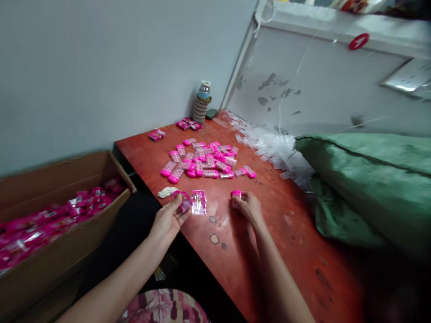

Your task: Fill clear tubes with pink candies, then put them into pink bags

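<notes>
Between the fingers of my left hand (171,218) is a small pink packet (185,202), held over the table's near edge. My right hand (248,207) grips a small pink-capped container (236,194) on the red tabletop; the fingers cover most of its body. A flat pink-and-silver packet (199,202) lies between the two hands. A white crumpled piece (167,192), perhaps cloth, rests beside my left fingers. Beyond the hands spreads a loose pile of pink-capped clear containers (209,161) with patterned bodies.
At left stands a cardboard box (123,172) holding many pink packets (81,204). Clear plastic pieces (278,150) line the table's right side by a bulky green sack (363,179). A bottle in a knitted sleeve (201,103) and stacked pink packets (189,124) stand at the back.
</notes>
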Action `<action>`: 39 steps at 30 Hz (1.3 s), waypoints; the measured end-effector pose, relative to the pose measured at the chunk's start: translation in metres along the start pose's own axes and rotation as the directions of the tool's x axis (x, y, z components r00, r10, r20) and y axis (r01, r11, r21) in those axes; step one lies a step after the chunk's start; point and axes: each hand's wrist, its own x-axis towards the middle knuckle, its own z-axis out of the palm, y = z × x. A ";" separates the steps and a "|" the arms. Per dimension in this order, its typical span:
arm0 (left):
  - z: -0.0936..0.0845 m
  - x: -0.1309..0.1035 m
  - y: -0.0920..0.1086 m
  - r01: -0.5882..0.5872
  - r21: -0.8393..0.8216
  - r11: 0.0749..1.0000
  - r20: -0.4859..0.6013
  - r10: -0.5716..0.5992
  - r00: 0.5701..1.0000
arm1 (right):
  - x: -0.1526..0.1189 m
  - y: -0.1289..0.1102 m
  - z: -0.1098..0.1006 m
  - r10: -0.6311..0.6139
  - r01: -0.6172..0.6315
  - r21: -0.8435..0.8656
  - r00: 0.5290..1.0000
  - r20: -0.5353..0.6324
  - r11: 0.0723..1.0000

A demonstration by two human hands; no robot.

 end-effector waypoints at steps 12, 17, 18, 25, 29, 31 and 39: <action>-0.001 0.003 -0.009 0.023 -0.112 0.993 0.078 -0.015 0.997 | -0.138 -0.083 0.048 -0.114 -0.112 0.732 0.961 0.251 0.672; 0.002 0.000 -0.010 0.003 -0.086 0.996 0.122 0.007 0.992 | -0.136 -0.082 0.059 -0.101 -0.109 0.730 0.966 0.237 0.675; 0.002 -0.001 -0.011 -0.007 -0.069 0.998 0.131 0.016 0.991 | -0.135 -0.082 0.060 -0.106 -0.112 0.737 0.965 0.241 0.666; 0.002 -0.005 -0.008 -0.093 0.070 0.993 0.267 0.071 0.961 | -0.133 -0.080 0.065 -0.128 -0.136 0.808 0.959 0.252 0.573; 0.002 -0.004 -0.009 -0.106 0.194 0.975 0.329 0.037 0.944 | -0.133 -0.078 0.065 -0.153 -0.045 0.782 0.972 0.178 0.621; 0.001 -0.002 -0.010 -0.096 0.256 0.962 0.337 0.005 0.942 | -0.133 -0.078 0.064 -0.161 -0.005 0.758 0.976 0.145 0.652; -0.004 -0.001 -0.003 -0.026 0.412 0.911 0.403 -0.157 0.902 | -0.130 -0.079 0.062 -0.145 -0.217 0.875 0.941 0.305 0.432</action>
